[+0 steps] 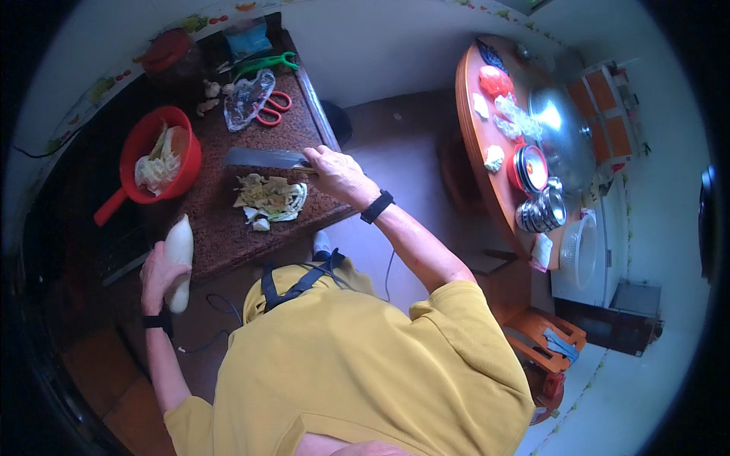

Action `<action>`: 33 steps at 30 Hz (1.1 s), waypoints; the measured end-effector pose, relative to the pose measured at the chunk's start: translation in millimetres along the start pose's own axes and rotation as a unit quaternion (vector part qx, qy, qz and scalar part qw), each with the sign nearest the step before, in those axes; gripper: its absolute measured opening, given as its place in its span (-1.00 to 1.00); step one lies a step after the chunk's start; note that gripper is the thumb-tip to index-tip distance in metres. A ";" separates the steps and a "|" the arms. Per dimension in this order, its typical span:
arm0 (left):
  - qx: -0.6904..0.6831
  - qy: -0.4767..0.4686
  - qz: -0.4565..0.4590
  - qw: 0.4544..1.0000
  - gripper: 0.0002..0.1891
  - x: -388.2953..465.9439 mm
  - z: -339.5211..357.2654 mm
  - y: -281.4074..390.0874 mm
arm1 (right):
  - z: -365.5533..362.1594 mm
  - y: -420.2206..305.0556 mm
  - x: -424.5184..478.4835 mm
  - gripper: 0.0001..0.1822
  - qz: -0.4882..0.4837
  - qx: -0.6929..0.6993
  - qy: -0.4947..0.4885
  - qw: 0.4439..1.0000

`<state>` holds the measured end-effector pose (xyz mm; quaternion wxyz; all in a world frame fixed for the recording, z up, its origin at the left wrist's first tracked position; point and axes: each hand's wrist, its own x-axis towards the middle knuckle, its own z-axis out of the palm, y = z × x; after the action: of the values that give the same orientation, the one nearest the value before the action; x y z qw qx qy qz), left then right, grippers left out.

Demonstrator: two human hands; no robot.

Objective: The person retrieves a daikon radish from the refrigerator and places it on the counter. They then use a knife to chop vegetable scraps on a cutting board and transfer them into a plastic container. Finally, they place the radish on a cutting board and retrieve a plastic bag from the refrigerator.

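Observation:
My left hand (162, 271) grips a long white radish (179, 256) at the front left edge of the speckled stone counter (217, 245). In my right hand (342, 174) is the handle of a broad cleaver (265, 158), its blade pointing left above the counter. Just below the blade lies a pile of cut cabbage scraps (271, 198). Left of it, a red plastic colander with a handle (194, 165) holds pale cabbage leaves (159, 162).
Red-handled scissors (275, 108), a clear plastic bag (248, 101), garlic bulbs (211, 88) and a green peeler-like tool (268, 64) lie farther back. A lidded jar (168, 54) stands behind. To the right, a round wooden table (470, 108) bears stacked bowls (542, 211) and a large metal lid (562, 148).

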<state>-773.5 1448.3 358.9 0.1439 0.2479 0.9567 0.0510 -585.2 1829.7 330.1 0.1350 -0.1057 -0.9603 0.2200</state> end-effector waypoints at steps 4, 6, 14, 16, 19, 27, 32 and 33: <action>-0.004 -0.006 -0.024 1.000 -0.35 7.2 1.3 6.4 | 2.6 5.7 -12.5 -0.67 0.024 0.114 -0.010 0.993; 0.005 0.005 -0.040 0.999 -0.35 12.4 7.8 6.8 | -0.2 0.0 -17.4 -0.69 0.048 0.205 -0.019 0.977; 0.047 0.055 -0.086 0.994 -0.14 3.0 51.4 -12.4 | 11.5 -1.9 -39.9 -0.78 0.078 0.363 -0.011 0.928; 0.060 0.066 -0.078 0.993 -0.16 -8.0 56.8 -11.4 | 13.1 -1.8 -43.2 -0.78 0.092 0.381 -0.034 0.919; 0.057 0.063 -0.078 0.993 -0.17 -18.8 54.9 10.5 | 9.4 0.9 -48.6 -0.79 0.115 0.381 -0.050 0.916; 0.034 0.092 -0.093 0.991 -0.18 -26.4 68.5 12.9 | 15.8 -6.2 -56.1 -0.75 0.088 0.347 -0.002 0.934; -0.056 0.107 -0.084 0.989 -0.06 -22.8 77.8 -1.7 | 8.4 -8.0 -69.9 -0.71 0.165 0.422 -0.035 0.891; -0.057 0.103 -0.092 0.989 -0.02 -23.2 81.4 -4.2 | 12.1 -4.3 -71.7 -0.74 0.167 0.437 -0.036 0.883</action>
<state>-731.6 1435.5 286.5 0.0629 0.1439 0.9806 0.1170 -522.0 1802.3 306.3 0.0941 -0.1866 -0.7396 0.6398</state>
